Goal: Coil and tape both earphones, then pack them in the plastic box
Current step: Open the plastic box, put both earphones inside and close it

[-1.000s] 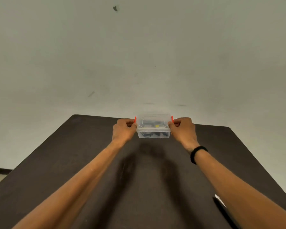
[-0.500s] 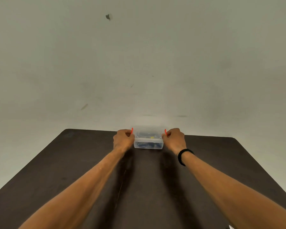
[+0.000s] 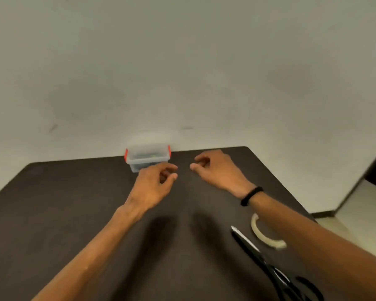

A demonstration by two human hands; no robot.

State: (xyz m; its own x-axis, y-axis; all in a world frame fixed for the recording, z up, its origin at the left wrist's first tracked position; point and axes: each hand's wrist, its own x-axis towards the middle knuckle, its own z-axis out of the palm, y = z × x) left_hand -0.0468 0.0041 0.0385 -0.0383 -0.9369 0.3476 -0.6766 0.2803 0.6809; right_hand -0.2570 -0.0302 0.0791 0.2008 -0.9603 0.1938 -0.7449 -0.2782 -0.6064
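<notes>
The clear plastic box [image 3: 147, 157] with red side clips stands lidded at the far edge of the dark table [image 3: 74, 213], against the wall. Dark coiled earphones show dimly through its walls. My left hand [image 3: 154, 185] hovers just in front of the box, fingers loosely curled, holding nothing. My right hand [image 3: 217, 170] is to the right of the box, apart from it, fingers loosely curled and empty, with a black band on the wrist.
Black scissors [image 3: 269, 263] lie near the table's front right. A roll of pale tape [image 3: 265, 235] lies beside them, partly hidden under my right forearm. The wall rises right behind the table.
Both hands have let go of the box's red clips and drawn back toward me. The box stays at the far edge. The view has tilted down, showing scissors and tape.
</notes>
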